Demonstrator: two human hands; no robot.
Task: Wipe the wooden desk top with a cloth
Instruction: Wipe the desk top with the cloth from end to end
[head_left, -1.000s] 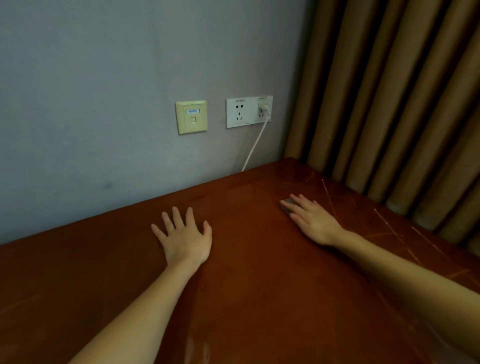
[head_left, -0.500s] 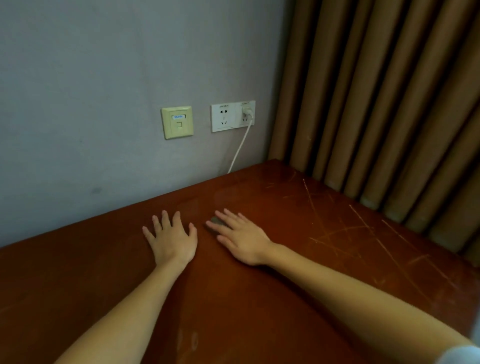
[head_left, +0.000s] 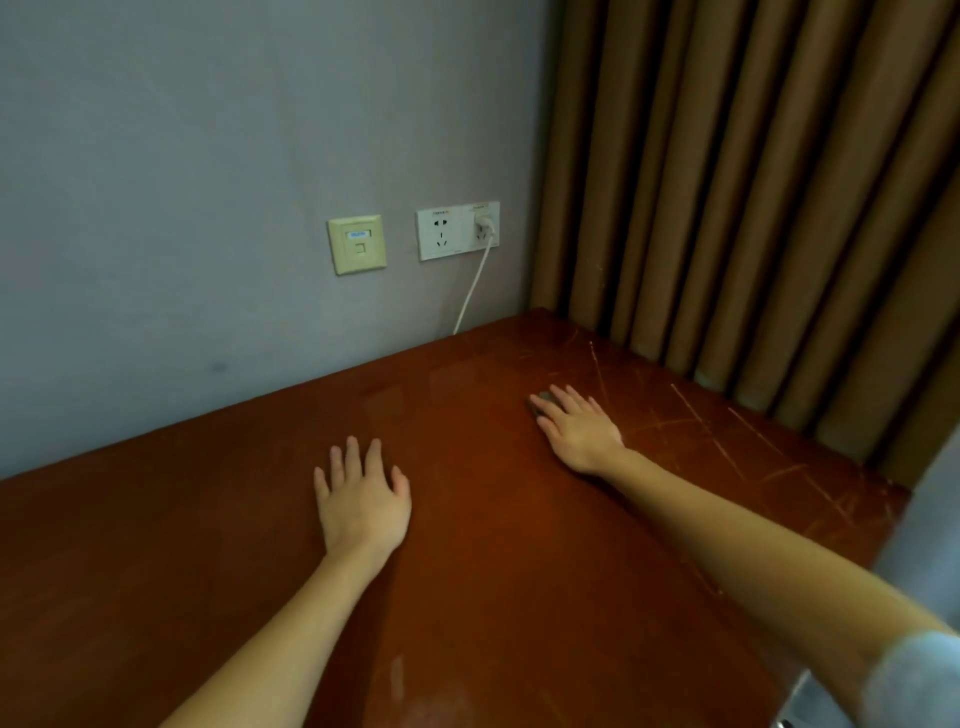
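While right hand (head_left: 576, 428) presses straight-fingered on grey cloth (head_left: 543, 399), left hand (head_left: 361, 499) lies flat, empty on surface (head_left: 519, 582); unpinched cloth could slip from under that hand mid-stroke.

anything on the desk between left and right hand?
Nothing: in the head view, only bare wooden desk top lies between the left hand and the right hand, which presses a small grey cloth.
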